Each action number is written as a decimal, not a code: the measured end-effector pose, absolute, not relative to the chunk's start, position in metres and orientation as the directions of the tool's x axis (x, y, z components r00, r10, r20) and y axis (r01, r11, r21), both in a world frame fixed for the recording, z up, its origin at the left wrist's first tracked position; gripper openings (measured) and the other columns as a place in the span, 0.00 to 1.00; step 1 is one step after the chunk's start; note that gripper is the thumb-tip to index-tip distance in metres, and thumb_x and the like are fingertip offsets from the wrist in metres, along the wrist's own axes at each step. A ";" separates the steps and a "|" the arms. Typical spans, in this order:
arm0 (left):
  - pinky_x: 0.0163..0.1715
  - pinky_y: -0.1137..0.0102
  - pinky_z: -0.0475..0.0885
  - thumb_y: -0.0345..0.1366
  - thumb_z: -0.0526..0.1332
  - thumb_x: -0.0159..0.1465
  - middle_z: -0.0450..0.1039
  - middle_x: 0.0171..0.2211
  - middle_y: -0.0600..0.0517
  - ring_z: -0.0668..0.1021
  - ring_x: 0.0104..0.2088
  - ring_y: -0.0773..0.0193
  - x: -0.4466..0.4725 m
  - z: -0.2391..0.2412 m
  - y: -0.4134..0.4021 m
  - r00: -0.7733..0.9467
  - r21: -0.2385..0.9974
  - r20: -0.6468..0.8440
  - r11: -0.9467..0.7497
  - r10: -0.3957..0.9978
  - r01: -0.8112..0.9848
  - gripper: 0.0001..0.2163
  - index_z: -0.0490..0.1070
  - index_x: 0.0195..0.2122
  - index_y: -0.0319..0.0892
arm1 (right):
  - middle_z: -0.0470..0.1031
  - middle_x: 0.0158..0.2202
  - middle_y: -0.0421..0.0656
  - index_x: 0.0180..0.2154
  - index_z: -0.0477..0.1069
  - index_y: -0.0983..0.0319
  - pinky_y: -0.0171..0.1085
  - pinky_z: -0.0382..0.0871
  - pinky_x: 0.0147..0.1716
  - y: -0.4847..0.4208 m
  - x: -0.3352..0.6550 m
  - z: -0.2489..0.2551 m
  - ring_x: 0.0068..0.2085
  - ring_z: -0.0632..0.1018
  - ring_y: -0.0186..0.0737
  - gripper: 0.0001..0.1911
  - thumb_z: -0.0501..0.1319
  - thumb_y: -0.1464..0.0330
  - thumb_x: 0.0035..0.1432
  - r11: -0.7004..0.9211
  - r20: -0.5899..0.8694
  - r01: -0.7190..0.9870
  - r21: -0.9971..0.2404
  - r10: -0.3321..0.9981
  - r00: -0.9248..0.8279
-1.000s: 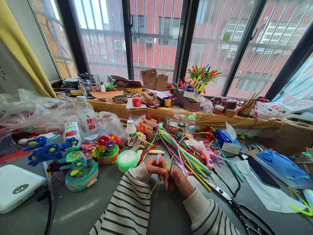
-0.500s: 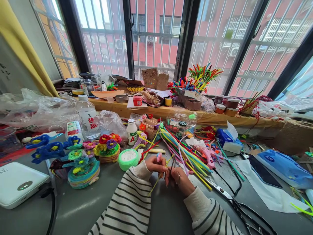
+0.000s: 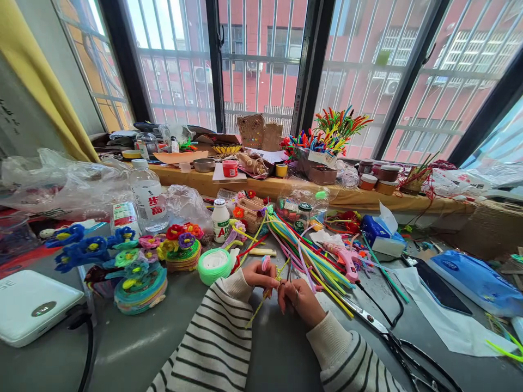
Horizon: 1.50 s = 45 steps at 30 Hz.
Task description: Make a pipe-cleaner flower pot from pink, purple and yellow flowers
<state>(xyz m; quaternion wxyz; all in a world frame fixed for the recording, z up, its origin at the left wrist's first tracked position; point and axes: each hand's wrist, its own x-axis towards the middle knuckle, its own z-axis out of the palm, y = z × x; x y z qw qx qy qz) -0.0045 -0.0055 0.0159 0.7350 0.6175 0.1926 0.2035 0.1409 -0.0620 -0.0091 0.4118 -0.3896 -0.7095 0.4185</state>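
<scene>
The left hand's grip (image 3: 260, 276) is pinching a thin, yellow-green fuzzy stem (image 3: 256, 314) between thumb and fingers, and the stem's lower end is hanging down past the striped cuff. A small pink-and-blue fuzzy curl (image 3: 266, 263) is showing above the same fingers. The right hand's grip (image 3: 301, 300) is closing round a slim, dark metal tool (image 3: 290, 269) resembling small scissors, its points standing upward just beside the left fingertips; whether it is touching the stem is too small to tell. Both hands are working above the grey, smooth tabletop (image 3: 134, 348).

Just beyond them, a loose bundle of long, multicoloured fuzzy stems (image 3: 314, 256) is lying spread out. A pale green, round tub with a white inside (image 3: 207, 277) is resting near the left hand, and a white plastic bottle with red lettering (image 3: 220, 224) is standing behind it. Near the right sleeve, large metal scissors with black handles (image 3: 373, 321) are lying flat, with a pink glue gun (image 3: 348, 265) resting beyond. Farther left, a round pastel coiled pot (image 3: 141, 298) is bearing fuzzy flowers; farther right, a dark, flat phone (image 3: 442, 288) is lying on white paper (image 3: 449, 329)
</scene>
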 end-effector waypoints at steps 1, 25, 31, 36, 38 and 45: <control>0.12 0.78 0.58 0.35 0.63 0.44 0.66 0.10 0.58 0.68 0.11 0.73 -0.005 0.016 -0.005 0.842 0.987 -0.031 0.151 0.539 -0.060 0.10 0.61 0.17 0.37 | 0.54 0.09 0.37 0.08 0.61 0.64 0.29 0.50 0.14 -0.062 0.141 -0.009 0.12 0.57 0.26 0.36 0.38 0.44 0.46 0.348 0.260 0.211 -0.914 0.898 -0.354; 0.12 0.77 0.59 0.37 0.64 0.41 0.67 0.11 0.56 0.67 0.11 0.73 -0.005 0.014 -0.002 0.822 0.985 -0.038 0.162 0.569 -0.067 0.11 0.62 0.16 0.37 | 0.54 0.08 0.37 0.07 0.59 0.64 0.30 0.50 0.13 -0.062 0.141 -0.007 0.11 0.56 0.26 0.36 0.37 0.42 0.44 0.299 0.229 0.238 -0.924 0.931 -0.284; 0.14 0.76 0.59 0.35 0.63 0.43 0.67 0.12 0.57 0.68 0.12 0.72 -0.006 0.015 -0.003 0.837 0.985 -0.046 0.165 0.545 -0.052 0.11 0.61 0.17 0.37 | 0.56 0.10 0.37 0.11 0.63 0.65 0.29 0.51 0.14 -0.064 0.140 -0.005 0.12 0.58 0.26 0.37 0.36 0.42 0.44 0.318 0.231 0.232 -0.919 0.913 -0.338; 0.12 0.76 0.59 0.37 0.64 0.42 0.66 0.11 0.57 0.67 0.11 0.72 -0.005 0.013 -0.003 0.840 0.987 -0.047 0.152 0.540 -0.043 0.12 0.61 0.17 0.37 | 0.56 0.10 0.37 0.06 0.58 0.63 0.31 0.54 0.19 -0.063 0.141 -0.004 0.15 0.60 0.28 0.33 0.43 0.44 0.45 0.339 0.268 0.251 -0.907 0.923 -0.277; 0.12 0.76 0.59 0.38 0.65 0.41 0.66 0.11 0.56 0.67 0.11 0.73 -0.004 0.011 -0.001 0.832 0.989 -0.047 0.146 0.553 -0.041 0.13 0.61 0.17 0.36 | 0.55 0.09 0.37 0.05 0.56 0.63 0.31 0.55 0.20 -0.062 0.142 -0.005 0.15 0.60 0.28 0.33 0.44 0.46 0.46 0.332 0.271 0.264 -0.906 0.932 -0.241; 0.14 0.78 0.59 0.41 0.63 0.43 0.67 0.13 0.57 0.67 0.13 0.75 0.001 0.008 0.003 0.623 0.977 0.074 0.069 0.779 -0.202 0.14 0.61 0.19 0.36 | 0.57 0.10 0.38 0.07 0.63 0.64 0.31 0.55 0.18 -0.061 0.143 -0.006 0.15 0.60 0.28 0.33 0.43 0.48 0.49 0.316 0.266 0.273 -0.909 0.942 -0.205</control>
